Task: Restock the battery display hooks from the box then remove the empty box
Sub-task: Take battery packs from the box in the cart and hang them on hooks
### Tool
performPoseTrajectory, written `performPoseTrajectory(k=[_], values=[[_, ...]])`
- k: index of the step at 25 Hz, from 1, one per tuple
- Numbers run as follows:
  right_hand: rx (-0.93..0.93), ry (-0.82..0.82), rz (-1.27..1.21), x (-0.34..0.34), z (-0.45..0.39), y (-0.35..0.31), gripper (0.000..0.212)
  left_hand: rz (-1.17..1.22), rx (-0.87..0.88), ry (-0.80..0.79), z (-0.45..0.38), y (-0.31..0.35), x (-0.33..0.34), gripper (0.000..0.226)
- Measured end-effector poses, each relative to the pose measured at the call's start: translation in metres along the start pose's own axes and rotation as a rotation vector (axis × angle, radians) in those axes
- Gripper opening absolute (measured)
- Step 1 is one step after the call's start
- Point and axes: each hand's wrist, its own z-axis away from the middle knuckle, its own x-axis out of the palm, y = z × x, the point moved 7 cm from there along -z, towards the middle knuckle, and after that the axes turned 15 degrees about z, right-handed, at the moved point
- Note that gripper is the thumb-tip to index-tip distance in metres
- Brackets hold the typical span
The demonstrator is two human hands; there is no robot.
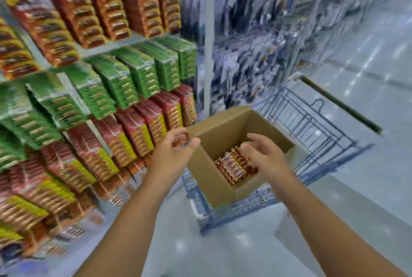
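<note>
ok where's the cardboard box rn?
Head view, lower centre-right: the cardboard box sits open in the blue wire cart, right of the battery display, between both hands.

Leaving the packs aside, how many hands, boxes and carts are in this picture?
Hands: 2, the left hand, pinching a battery pack, and the right hand
Cardboard box: 1
Wire cart: 1
Total: 4

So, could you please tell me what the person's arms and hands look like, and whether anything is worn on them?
Both forearms are bare up to the bottom edge of the picture, with no sleeves showing. The left hand and the right hand wear no gloves. No watch, bracelet or ring can be made out, though the picture is blurred.
</note>
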Motion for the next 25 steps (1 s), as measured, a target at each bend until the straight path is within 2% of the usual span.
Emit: performPoseTrajectory(k=[4,13,17,25], values=[[0.065,-0.005,-0.006,-0.032,-0.032,0.035,0.038,-0.019,-0.072,-0.018,-0.018,-0.029,0.047,0.031],[0.225,-0.088,0.155,-0.028,-0.143,0.097,0.041,-0.063,-0.248,-0.021,-0.118,-0.115,0.113,0.034],[0.309,-0.111,0.193,-0.021,-0.190,0.125,0.036,-0.047,-0.331,0.003,-0.157,-0.159,0.141,0.031],[0.431,-0.343,0.344,0.027,-0.287,0.205,0.041,-0.035,-0.576,0.187,-0.188,-0.264,0.177,0.024]])
